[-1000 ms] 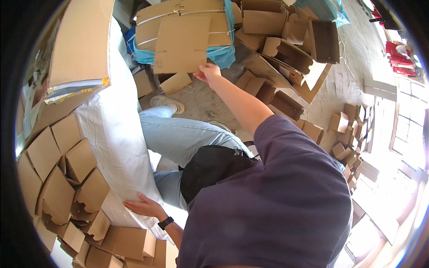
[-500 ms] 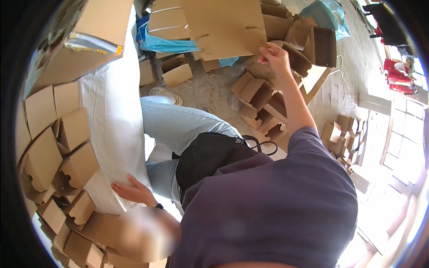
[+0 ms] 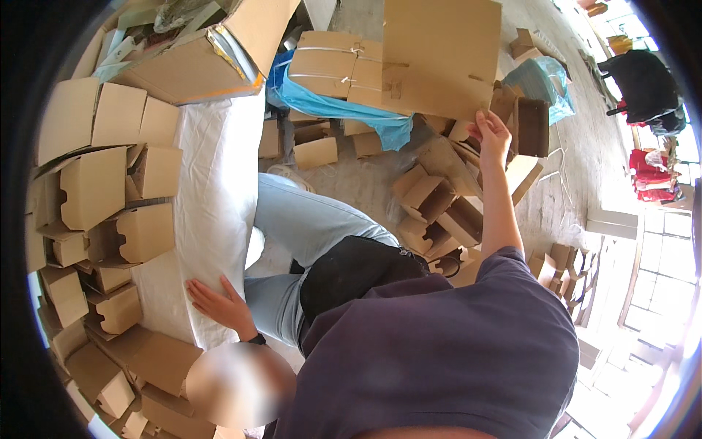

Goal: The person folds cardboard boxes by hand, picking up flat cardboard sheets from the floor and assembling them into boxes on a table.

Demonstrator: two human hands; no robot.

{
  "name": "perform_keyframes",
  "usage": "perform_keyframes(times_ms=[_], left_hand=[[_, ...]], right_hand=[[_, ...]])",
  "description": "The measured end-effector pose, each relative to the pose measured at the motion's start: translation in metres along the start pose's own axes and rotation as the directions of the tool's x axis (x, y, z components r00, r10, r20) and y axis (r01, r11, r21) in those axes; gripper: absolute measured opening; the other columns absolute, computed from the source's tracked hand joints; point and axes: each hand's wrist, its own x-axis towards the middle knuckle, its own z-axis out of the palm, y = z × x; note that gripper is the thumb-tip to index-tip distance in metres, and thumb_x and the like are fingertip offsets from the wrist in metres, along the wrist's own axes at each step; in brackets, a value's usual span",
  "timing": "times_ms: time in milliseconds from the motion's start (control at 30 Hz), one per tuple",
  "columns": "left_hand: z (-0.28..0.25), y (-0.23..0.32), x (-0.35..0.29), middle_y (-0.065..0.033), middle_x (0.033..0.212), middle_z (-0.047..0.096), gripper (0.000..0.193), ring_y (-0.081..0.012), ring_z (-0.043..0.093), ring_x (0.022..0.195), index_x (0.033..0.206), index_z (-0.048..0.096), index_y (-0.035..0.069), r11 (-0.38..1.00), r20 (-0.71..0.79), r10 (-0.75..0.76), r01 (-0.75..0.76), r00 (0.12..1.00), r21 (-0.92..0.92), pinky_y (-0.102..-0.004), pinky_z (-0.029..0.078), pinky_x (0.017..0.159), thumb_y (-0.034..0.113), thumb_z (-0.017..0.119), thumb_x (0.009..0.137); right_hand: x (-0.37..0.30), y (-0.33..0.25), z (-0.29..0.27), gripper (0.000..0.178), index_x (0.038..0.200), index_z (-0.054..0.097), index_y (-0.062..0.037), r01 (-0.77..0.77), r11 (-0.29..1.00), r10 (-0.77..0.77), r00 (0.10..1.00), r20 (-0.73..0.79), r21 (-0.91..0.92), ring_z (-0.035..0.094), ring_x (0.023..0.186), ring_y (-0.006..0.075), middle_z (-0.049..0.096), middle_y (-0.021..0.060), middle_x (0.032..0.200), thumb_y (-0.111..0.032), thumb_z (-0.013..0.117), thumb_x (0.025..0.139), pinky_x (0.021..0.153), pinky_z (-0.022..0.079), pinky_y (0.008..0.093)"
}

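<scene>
With my right arm stretched far forward, my right hand [image 3: 494,134] pinches the near right corner of a flat brown cardboard sheet [image 3: 442,62]. The sheet has small slots along its near edge, and its far end runs out of view. Flat on a long white-covered surface [image 3: 217,175] rests my left hand [image 3: 221,304], fingers stretched out and holding nothing. Beside it on the left stand many open cardboard boxes [image 3: 93,189] in stacked rows.
A large carton [image 3: 197,69] with odds and ends sits at the far end of the white surface. Beyond my legs lie a strapped cardboard bundle [image 3: 322,64] on blue plastic [image 3: 329,110] and open boxes [image 3: 428,194] on the floor. A blue-wrapped bundle [image 3: 545,88] stands farther right.
The whole view has shifted, so most things appear farther right and lower. My right hand stays at the sheet's corner. My left hand keeps lying on the white surface.
</scene>
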Motion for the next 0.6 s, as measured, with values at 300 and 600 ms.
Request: perform_keyframes(times_ms=[300,600], left_hand=[[-0.001,0.002,-0.003,-0.0189,0.152,0.035,0.063,-0.035,0.032,0.141,0.146,0.034,-0.002,0.996,-0.049,-0.024,0.02,0.999,-0.091,-0.0513,0.021,0.116,0.039,0.05,0.1],[-0.082,0.023,-0.012,-0.0182,0.157,0.026,0.056,-0.0314,0.025,0.145,0.15,0.025,-0.001,0.578,-0.094,-0.452,0.211,0.887,-0.788,-0.0426,0.018,0.118,0.024,0.042,0.103]], right_hand=[[-0.029,-0.005,0.01,0.018,0.104,0.067,0.0018,-0.104,0.993,0.12,0.894,0.432,-0.062,0.068,0.069,0.0154,0.07,0.0078,0.084,-0.009,0.068,0.091,0.063,0.056,0.0276],[-0.119,-0.078,0.236,0.016,0.104,0.066,0.0061,0.18,0.983,-0.022,0.252,0.968,-0.024,0.067,0.071,0.0136,0.069,0.0086,0.087,0.002,0.063,0.09,0.066,0.055,0.0262]])
